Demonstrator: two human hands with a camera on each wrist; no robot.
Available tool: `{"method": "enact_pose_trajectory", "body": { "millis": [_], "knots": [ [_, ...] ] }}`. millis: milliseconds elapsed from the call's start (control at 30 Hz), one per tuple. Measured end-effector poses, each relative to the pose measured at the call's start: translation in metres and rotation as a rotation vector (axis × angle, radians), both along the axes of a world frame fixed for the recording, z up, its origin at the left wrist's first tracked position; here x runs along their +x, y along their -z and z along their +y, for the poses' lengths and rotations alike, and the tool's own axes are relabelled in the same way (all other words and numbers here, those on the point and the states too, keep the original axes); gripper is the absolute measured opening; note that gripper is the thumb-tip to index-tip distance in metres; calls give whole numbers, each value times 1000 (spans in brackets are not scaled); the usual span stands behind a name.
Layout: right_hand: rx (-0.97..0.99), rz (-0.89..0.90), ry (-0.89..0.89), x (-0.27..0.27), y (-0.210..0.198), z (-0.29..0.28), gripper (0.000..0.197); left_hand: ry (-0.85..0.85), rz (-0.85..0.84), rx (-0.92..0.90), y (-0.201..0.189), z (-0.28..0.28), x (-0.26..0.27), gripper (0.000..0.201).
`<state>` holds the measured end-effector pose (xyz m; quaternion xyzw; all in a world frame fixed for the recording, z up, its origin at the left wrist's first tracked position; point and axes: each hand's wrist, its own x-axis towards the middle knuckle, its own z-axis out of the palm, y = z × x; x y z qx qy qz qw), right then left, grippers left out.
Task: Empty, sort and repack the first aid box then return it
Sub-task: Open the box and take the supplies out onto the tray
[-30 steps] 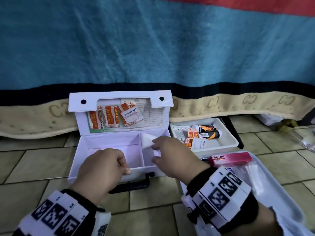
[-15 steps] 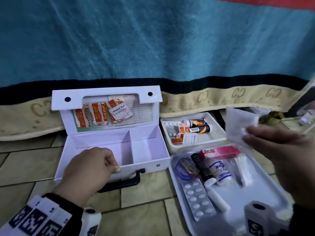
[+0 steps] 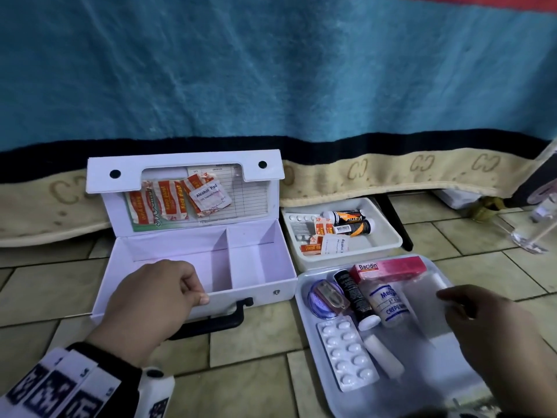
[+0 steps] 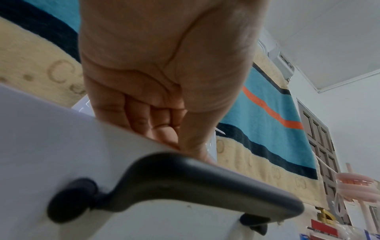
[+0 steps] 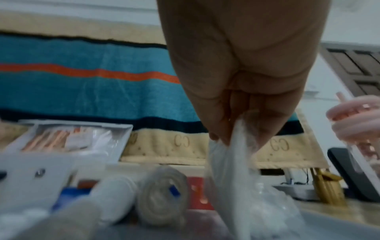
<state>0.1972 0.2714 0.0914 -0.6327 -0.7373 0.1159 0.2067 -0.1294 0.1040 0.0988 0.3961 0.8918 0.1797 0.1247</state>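
The white first aid box [image 3: 265,292] stands open on the floor with both compartments bare. Plasters and an alcohol pad [image 3: 211,196] sit tucked in its lid. My left hand [image 3: 196,292] grips the box's front wall just above the black handle [image 4: 185,183], fingers curled inside. My right hand [image 3: 452,303] hovers low over the large white tray [image 3: 304,321] and pinches a thin white packet [image 5: 232,170] that hangs down onto the tray. In that tray lie a pink Bacidin carton [image 3: 391,267], a crepe bandage roll [image 3: 388,303], a black tube [image 3: 355,297] and a blister strip [image 3: 346,354].
A smaller white tray [image 3: 382,236] behind holds two tubes, plasters and pill strips. A blue blanket [image 3: 271,86] hangs down behind everything. A clear glass [image 3: 533,230] stands on the tiles at far right. Tiled floor lies in front of the box.
My right hand lifted the white packet out of the box's right compartment, swung it right and lowered it to the large tray. The left hand stayed on the box wall.
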Motion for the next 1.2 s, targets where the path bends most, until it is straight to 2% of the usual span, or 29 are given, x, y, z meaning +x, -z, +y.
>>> {"method": "enact_pose_trajectory", "body": {
  "millis": [167,333,500,600,700,767,833,933,1000,1067,1133,1200],
  "knots": [
    [3,-57,52,0,7,12,27,-5,0,-3,0,1,0,21],
    [18,-45,-57,-12,5,10,28,-15,2,1,1,0,0,21],
    [107,-201,-143,-25,6,-3,23,-13,0,0,2,1,-1,21],
    [72,-282,-279,-27,17,-5,31,-5,-4,-3,2,1,-2,21],
    [60,-305,-276,-27,21,-1,29,-2,-10,-6,1,0,-1,20],
    [-90,-355,-253,-31,17,-4,19,-1,-6,2,1,-1,0,20],
    [-161,-418,-276,-32,10,-4,20,-2,-9,14,1,-1,0,20],
    [-122,-330,-283,-41,-5,-8,24,14,-3,2,0,0,0,19],
    [-57,-204,-360,-56,-28,-13,21,34,4,-21,-1,2,-1,19],
    [-55,-121,-536,-81,-56,-21,17,51,4,-39,-2,3,-3,20],
    [-136,-53,-726,-115,-73,-27,15,74,10,-54,-3,5,-4,20],
    [-229,-52,-906,-152,-77,-31,27,99,38,-70,-3,6,-4,21]
  ]
}}
